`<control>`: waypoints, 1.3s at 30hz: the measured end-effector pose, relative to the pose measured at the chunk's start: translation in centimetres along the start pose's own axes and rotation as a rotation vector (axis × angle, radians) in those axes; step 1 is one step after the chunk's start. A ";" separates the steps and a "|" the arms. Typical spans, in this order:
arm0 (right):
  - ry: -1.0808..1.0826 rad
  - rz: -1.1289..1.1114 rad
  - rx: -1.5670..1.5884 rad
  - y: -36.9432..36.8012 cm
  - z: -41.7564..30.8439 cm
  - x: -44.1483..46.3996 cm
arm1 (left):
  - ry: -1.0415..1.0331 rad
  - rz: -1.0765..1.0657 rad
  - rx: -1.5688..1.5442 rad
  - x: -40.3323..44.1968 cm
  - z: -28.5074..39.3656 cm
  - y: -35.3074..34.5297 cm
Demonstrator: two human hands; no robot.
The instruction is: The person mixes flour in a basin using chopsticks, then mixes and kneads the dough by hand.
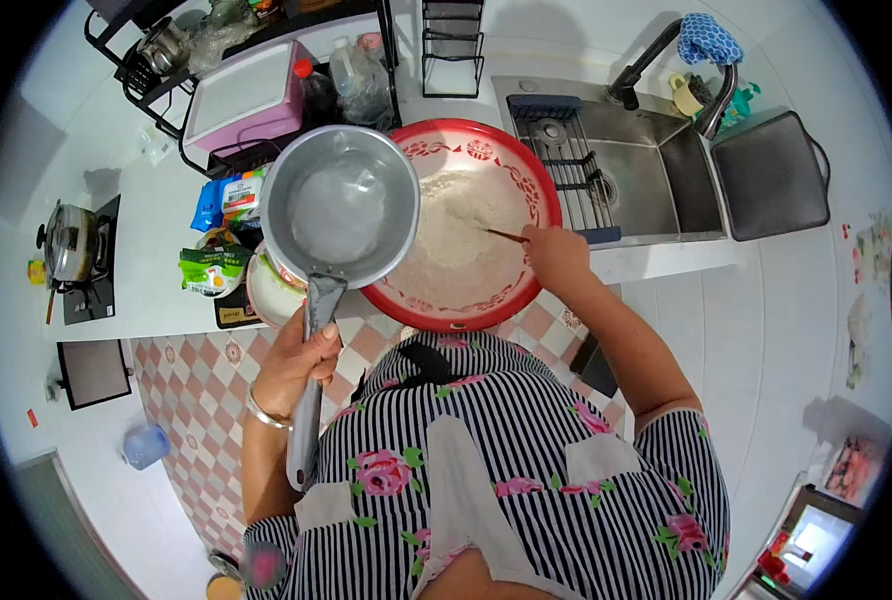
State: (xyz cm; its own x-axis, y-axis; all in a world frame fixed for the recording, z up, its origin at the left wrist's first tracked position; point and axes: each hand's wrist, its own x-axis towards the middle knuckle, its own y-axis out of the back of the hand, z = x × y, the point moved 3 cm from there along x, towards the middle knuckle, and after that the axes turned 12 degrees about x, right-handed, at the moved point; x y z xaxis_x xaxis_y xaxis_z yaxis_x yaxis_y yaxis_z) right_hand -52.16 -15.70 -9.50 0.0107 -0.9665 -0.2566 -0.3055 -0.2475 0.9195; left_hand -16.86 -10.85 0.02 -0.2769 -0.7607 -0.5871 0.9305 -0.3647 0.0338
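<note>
My left hand (301, 360) is wrapped round the grey handle of a saucepan (412, 205), which overlaps the left rim of a large red-rimmed basin (548, 185). Clear liquid lies in the saucepan. White flour (454, 235) covers the middle of the basin, and red patterns show on its inner wall. My right hand (558, 258), closed at the basin's right rim, grips thin brown chopsticks (506, 236); their tips reach into the flour. Whether it is one stick or a pair is hard to make out.
To the right is a steel sink (666, 180) with a dish rack (566, 165) across it and a dark faucet (656, 60). A grey tray (771, 175) stands beside it. Left are food packets (216, 265), a pink box (241, 110) on a shelf, and a glass-lidded pot (71, 243) on the stove.
</note>
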 end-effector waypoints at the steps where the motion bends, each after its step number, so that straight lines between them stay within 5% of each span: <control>1: 0.015 0.004 0.027 0.3 -0.4 -0.3 | -0.012 -0.012 0.006 0.1 0.2 0.0; 9: 0.020 0.171 -0.032 -1.3 -0.9 2.5 | -0.013 -0.047 0.013 0.0 0.4 -0.2; 15: 0.051 -0.030 0.040 0.7 -2.4 -1.5 | -0.016 -0.030 0.007 0.2 0.1 -0.4; 24: -0.036 0.156 0.034 1.0 -0.1 0.9 | -0.034 -0.068 0.103 1.6 0.5 -0.6; 33: 0.021 0.028 0.104 -1.6 -2.2 0.3 | -0.018 -0.081 0.121 3.7 0.7 -0.8; 39: -0.005 0.213 0.162 0.4 -1.2 1.8 | -0.057 -0.091 0.135 5.1 0.8 -0.8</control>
State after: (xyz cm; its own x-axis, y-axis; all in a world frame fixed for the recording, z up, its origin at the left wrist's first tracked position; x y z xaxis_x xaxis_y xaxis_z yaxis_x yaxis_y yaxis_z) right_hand -51.13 -17.63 -9.21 -0.0748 -0.9951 -0.0643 -0.4489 -0.0240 0.8932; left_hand -19.24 -14.83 -2.30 -0.3753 -0.7492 -0.5457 0.8612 -0.4995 0.0936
